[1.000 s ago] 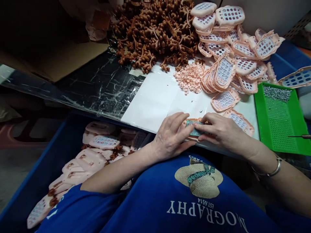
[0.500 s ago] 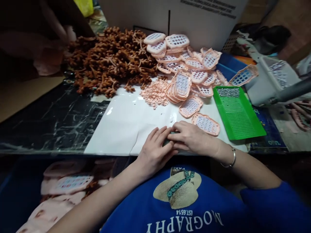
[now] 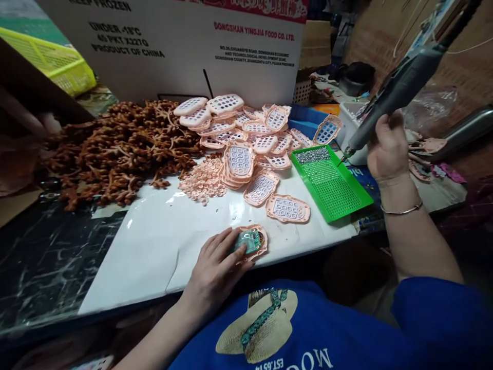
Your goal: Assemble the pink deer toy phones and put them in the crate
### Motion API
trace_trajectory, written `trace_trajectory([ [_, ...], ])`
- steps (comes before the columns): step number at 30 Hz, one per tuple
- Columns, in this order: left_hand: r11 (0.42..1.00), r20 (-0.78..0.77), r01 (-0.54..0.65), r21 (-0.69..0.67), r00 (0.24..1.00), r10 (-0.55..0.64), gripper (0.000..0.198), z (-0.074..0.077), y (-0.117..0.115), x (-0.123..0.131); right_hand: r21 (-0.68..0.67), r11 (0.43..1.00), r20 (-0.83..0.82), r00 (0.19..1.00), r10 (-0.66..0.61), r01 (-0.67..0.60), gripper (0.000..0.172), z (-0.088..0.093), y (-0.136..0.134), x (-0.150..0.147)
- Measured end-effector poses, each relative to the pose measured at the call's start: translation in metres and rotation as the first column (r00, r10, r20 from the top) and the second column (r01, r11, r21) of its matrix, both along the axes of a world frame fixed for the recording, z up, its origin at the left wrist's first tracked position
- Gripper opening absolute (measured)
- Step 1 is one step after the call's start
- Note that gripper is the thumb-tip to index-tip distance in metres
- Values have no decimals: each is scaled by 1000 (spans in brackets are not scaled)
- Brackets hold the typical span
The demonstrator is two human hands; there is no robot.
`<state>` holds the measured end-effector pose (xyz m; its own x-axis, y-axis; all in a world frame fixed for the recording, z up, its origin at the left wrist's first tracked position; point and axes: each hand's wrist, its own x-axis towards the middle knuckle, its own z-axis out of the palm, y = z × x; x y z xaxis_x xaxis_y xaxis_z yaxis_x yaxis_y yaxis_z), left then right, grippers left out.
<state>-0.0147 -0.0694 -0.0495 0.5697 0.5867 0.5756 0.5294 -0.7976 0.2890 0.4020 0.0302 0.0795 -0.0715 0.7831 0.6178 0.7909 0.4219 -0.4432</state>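
Already, the green circuit board [image 3: 248, 240] lay inside the pink plastic shell [image 3: 264, 243] clamped beneath the left hand [image 3: 212, 268], its upper side as yet uncovered, while the right hand [image 3: 390, 146] clasped an electric screwdriver [image 3: 404, 74], the green screw tray [image 3: 341, 199] to that hand's left.

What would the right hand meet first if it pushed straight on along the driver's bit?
Most likely the green tray, on its perforated floor: the driver in the right hand slants down at it. Depth is unclear, so the near rim could come first.
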Motion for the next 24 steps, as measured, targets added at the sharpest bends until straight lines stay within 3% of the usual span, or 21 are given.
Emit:
trace_trajectory([
  [2,999,-16,43,15,999,-43,20,2,1,10,-1,999,-183,982,44,-45,45,-4,7,-2],
  [6,996,-61,81,38,995,-79,23,7,1,28,-10,978,-489,855,175,-207,42,-10,3,-31],
  [11,981,-167,-22,195,984,55,20,12,-3,32,5,993,-490,865,109,-122,43,-26,7,-55],
  [14,975,-182,33,222,983,8,11,15,-4,32,32,997,-518,851,80,-75,35,-42,16,-57],
  [17,978,-153,77,192,987,-47,7,16,-2,33,103,990,-617,775,137,-94,35,-55,25,-58],
  [20,979,-129,89,183,989,-66,10,16,0,35,171,978,-685,699,204,-117,38,-62,30,-60],
  [24,974,-116,93,207,991,-70,16,13,0,35,189,976,-713,669,213,-108,41,-65,32,-63],
])
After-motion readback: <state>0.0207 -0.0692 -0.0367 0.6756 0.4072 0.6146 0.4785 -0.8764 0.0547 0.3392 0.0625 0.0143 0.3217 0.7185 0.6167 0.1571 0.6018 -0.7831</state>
